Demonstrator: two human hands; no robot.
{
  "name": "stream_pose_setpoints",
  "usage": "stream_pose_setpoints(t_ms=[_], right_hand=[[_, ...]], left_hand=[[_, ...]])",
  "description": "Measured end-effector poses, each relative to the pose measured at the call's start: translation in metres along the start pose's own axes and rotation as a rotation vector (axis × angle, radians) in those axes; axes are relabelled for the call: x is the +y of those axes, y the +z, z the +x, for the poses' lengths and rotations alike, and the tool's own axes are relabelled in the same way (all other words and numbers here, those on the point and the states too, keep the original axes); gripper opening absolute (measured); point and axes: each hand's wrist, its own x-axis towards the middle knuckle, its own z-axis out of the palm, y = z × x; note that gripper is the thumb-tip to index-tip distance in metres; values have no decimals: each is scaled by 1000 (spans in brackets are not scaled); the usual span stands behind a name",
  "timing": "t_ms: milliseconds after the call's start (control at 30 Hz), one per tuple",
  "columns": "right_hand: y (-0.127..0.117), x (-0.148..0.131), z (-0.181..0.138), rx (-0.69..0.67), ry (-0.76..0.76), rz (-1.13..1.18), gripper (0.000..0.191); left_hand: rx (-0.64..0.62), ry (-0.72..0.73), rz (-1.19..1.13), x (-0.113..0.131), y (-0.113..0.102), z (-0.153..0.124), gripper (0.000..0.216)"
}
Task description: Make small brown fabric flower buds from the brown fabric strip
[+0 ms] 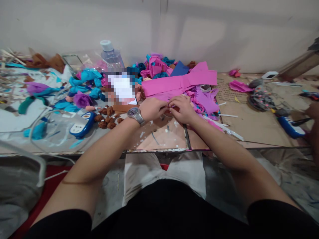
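My left hand, with a metal wristwatch on its wrist, and my right hand meet over the cardboard work surface. Both have their fingers curled together around a small reddish-brown piece held between them; most of it is hidden by the fingers. Just beyond the hands lie long strips of pink crepe paper and purple paper scraps. Several small brown paper buds lie left of my left wrist.
Blue, teal and purple paper flowers clutter the left. A plastic bottle stands at the back. Blue glue guns with cords lie left and far right. Another person's hand shows at the right edge.
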Motion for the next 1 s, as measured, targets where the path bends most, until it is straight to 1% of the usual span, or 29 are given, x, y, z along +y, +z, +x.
stream_pose_setpoints(t_ms=[133, 400, 567, 700, 867, 1000], right_hand=[[-3, 0, 1, -27, -4, -6, 8], [0, 11, 2, -33, -108, 74, 7], [1, 14, 4, -33, -146, 116, 7], [0, 12, 4, -43, -132, 128, 6], [2, 12, 4, -10, -132, 164, 6], [2, 11, 3, 7, -103, 174, 6]], left_hand=[[10, 3, 8, 1, 0, 0, 32], [-2, 11, 3, 4, -1, 0, 28], [-2, 13, 1, 4, 0, -1, 28], [-15, -1, -39, 6, -1, -2, 27], [-13, -15, -153, 6, -2, -2, 28], [18, -11, -187, 4, -2, -2, 25]])
